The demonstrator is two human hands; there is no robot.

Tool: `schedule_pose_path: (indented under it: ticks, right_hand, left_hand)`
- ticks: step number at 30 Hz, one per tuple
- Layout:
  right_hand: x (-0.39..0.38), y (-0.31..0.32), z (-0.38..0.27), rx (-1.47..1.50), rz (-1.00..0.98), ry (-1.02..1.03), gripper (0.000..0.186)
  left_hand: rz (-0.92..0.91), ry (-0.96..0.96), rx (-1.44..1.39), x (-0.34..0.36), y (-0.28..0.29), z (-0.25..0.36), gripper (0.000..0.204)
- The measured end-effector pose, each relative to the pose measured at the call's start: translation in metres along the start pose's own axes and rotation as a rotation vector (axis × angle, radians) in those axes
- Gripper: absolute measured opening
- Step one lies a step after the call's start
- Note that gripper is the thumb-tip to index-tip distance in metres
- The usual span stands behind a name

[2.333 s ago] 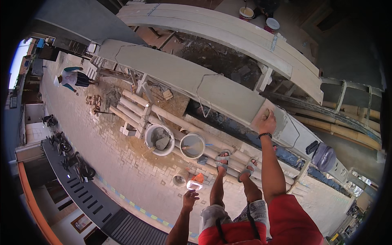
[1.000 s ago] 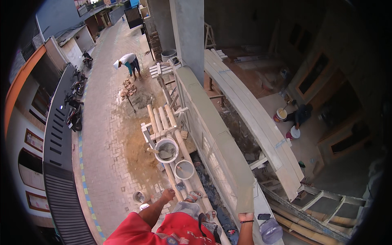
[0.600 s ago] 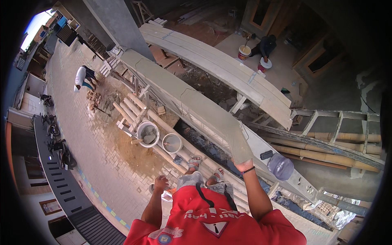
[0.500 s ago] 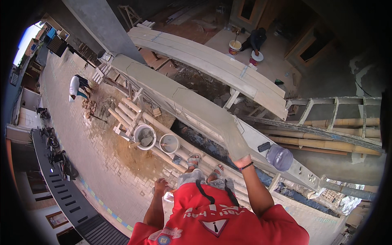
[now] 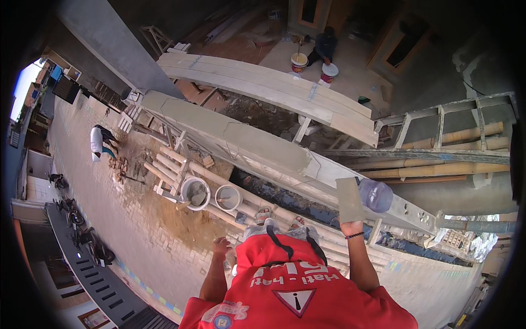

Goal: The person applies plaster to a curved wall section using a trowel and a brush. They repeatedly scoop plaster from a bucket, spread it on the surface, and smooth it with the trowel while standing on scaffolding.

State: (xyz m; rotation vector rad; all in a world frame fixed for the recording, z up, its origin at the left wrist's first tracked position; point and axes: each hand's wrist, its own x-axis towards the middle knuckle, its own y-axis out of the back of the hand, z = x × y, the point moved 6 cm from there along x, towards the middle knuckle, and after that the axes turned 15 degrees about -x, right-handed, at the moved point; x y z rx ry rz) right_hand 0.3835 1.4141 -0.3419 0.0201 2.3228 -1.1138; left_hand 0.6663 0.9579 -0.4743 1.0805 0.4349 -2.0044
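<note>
While the person stood high on bamboo poles [image 5: 241, 200], the right hand [image 5: 350, 227] was raised, its grip closed on the lower edge of a flat grey float [image 5: 348, 198]; the float lay against the grey beam [image 5: 246, 142], just beside a blue cap [image 5: 376, 195]; the left hand [image 5: 221, 247] hung low over the paved yard [image 5: 137, 230], whether its grip was loose or clenched could not be told; two mortar buckets [image 5: 195, 192] sat on the poles near the feet; a plank walkway [image 5: 274, 88] ran beyond the beam; a bent-over worker [image 5: 98, 143] stood far below; another crouched by two paint pails [image 5: 298, 62].
</note>
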Motion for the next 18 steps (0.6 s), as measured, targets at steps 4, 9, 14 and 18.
schedule_pose_path:
  ticks: [4, 9, 14, 18]
  right_hand:
    - [-0.017, 0.014, -0.012, 0.012, 0.005, 0.091, 0.029]
    - [-0.039, 0.019, -0.014, 0.082, -0.005, 0.150, 0.028]
    - [-0.050, 0.022, -0.005, 0.080, -0.008, 0.156, 0.030]
    - [-0.050, 0.034, 0.001, 0.070, -0.033, 0.174, 0.033]
  left_hand:
    - [-0.033, 0.014, 0.032, 0.023, -0.002, 0.005, 0.029]
    - [-0.104, -0.018, 0.043, 0.037, -0.014, 0.019, 0.031]
    - [-0.128, -0.045, 0.011, 0.037, -0.024, 0.031, 0.033]
    - [-0.128, -0.042, 0.069, 0.035, -0.026, 0.033, 0.035]
